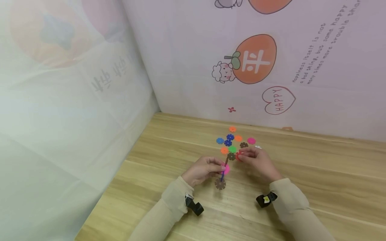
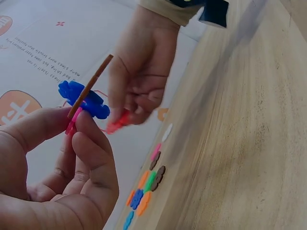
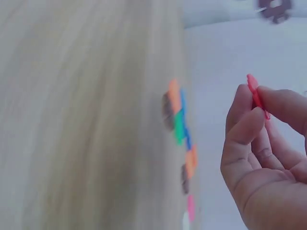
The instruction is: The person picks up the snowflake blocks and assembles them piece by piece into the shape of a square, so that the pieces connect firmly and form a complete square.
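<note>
My left hand (image 1: 202, 170) pinches a pink notched snowflake disc (image 1: 227, 169) between thumb and fingers. A blue disc (image 2: 76, 96) and brown discs are joined to it; one brown disc (image 1: 220, 183) faces up at the near end in the head view. To the right, my right hand (image 1: 260, 164) pinches a red snowflake disc (image 3: 255, 93) by thumb and fingertips, apart from the joined pieces. In the left wrist view, the joined pieces stand above the fingertips, with a brown disc (image 2: 91, 86) seen edge-on. Fingers hide part of the pink disc.
Loose discs lie beyond my hands on the wooden table (image 1: 169, 150): a green one (image 1: 232, 149), a light blue one (image 1: 220, 141), a pink one (image 1: 251, 141), and several orange, dark blue and brown ones. A printed cloth (image 1: 193, 67) hangs behind the table.
</note>
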Demonstrator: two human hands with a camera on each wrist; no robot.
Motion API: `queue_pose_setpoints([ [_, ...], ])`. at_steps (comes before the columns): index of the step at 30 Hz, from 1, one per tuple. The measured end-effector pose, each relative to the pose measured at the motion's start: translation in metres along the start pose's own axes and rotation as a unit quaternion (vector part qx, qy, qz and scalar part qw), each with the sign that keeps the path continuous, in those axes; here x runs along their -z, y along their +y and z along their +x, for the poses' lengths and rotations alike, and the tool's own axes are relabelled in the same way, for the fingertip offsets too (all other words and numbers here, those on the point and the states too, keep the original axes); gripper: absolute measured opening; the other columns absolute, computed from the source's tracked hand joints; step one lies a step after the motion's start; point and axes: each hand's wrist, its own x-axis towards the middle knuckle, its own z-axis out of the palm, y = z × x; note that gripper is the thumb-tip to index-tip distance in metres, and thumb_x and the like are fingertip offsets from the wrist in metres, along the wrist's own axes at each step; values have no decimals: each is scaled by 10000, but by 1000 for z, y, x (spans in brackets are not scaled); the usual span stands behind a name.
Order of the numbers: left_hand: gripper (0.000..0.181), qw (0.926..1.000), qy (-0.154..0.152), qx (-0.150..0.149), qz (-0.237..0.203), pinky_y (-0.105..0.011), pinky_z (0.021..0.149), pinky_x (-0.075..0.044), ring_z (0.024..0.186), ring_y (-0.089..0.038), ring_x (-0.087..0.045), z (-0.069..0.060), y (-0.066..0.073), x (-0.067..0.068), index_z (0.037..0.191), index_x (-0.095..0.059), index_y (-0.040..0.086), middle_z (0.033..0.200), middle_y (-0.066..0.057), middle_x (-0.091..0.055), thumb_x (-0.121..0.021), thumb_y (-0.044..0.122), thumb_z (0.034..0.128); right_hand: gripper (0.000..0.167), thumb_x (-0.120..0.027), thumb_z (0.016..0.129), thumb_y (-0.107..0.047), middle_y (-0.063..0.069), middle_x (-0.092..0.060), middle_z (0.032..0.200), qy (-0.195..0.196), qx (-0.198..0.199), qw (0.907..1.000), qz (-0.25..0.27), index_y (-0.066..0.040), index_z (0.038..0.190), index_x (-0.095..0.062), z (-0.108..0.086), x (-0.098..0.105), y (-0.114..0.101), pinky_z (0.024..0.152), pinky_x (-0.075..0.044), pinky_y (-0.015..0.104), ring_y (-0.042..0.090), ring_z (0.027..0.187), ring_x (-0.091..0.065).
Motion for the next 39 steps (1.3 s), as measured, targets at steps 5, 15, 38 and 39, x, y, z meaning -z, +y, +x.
queue_pose_setpoints([
  [5, 230, 9999, -79, 16, 85, -324, 897, -571, 834, -116, -671, -1, 0, 1, 1142, -635, -69, 1026, -73, -726, -637, 1, 923, 460, -687, 929, -363, 95, -721, 1112, -193, 93, 9973, 704, -16, 1221, -609, -8, -1, -17, 895, -568, 371, 104, 974, -689],
  [15, 217, 9997, -195, 10, 141, -361, 923, -562, 866, -114, -689, -2, 1, 1, 1136, -658, -44, 986, -42, -744, -644, 35, 934, 377, -669, 949, -319, 39, -730, 1084, -495, 218, 9955, 775, -25, 1184, -650, -14, -7, -33, 915, -540, 428, 115, 973, -689],
  [38, 208, 9990, -243, -195, 330, -430, 935, -563, 847, -136, -710, -1, -9, -1, 1084, -684, -87, 979, -134, -754, -681, -6, 892, 359, -661, 958, -240, 98, -722, 1164, -808, 275, 9942, 651, 7, 1219, -665, -19, -8, -35, 841, -541, 377, 116, 960, -654],
  [39, 210, 9989, -248, -217, 338, -424, 931, -566, 845, -135, -710, -1, -10, -1, 1082, -684, -92, 976, -137, -755, -685, -9, 889, 360, -664, 955, -234, 92, -725, 1153, -812, 303, 9941, 652, 14, 1216, -664, -19, -9, -35, 833, -549, 367, 115, 949, -657],
])
